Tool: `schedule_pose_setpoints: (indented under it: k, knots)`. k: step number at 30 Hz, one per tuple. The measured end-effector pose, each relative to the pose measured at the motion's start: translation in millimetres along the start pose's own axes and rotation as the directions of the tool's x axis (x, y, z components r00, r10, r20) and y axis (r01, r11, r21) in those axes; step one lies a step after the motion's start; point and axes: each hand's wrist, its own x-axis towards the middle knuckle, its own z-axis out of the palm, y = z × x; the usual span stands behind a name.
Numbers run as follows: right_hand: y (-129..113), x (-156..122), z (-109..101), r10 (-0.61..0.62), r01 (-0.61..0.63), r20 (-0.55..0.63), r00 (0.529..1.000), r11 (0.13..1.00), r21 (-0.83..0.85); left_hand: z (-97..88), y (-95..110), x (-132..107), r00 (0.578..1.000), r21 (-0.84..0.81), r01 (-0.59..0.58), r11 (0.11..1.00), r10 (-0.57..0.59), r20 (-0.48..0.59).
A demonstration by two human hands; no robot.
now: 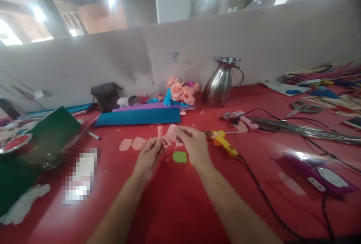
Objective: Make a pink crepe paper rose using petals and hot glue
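Over the red table [175, 202], my left hand [149, 155] pinches the base of a small rolled pink paper bud [160, 131] that stands upright above the fingers. My right hand [193, 144] pinches a loose pink paper petal [171, 132] right beside the bud, touching it. Below the hands lie several cut pink petals [132, 144] and a green paper piece [179, 157]. A yellow glue gun [224, 142] lies just right of my right hand, its black cord trailing toward me.
A steel jug [221, 82] stands at the back, next to finished paper roses [180, 91] and blue and purple sheets [138, 116]. Green sheets [34, 142] lie at the left. A bundle of wires [296, 129], scissors [303, 107] and a purple device [321, 176] lie at the right.
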Motion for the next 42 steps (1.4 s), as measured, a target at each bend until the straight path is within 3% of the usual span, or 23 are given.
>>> schedule_pose_setpoints:
  k: [12, 42]
  knots:
    - [1.7, -12.5, 2.3, -0.013, 0.012, 0.018, 1.000, 0.997, 0.077, 1.9, -5.4, 0.2, 0.997, 0.066, 0.030, 0.997, -0.025, -0.072]
    - [1.8, -18.2, 6.7, -0.033, 0.021, 0.085, 0.996, 0.990, 0.140, 0.1, -6.1, -1.2, 0.995, -0.062, 0.047, 0.997, -0.052, -0.082]
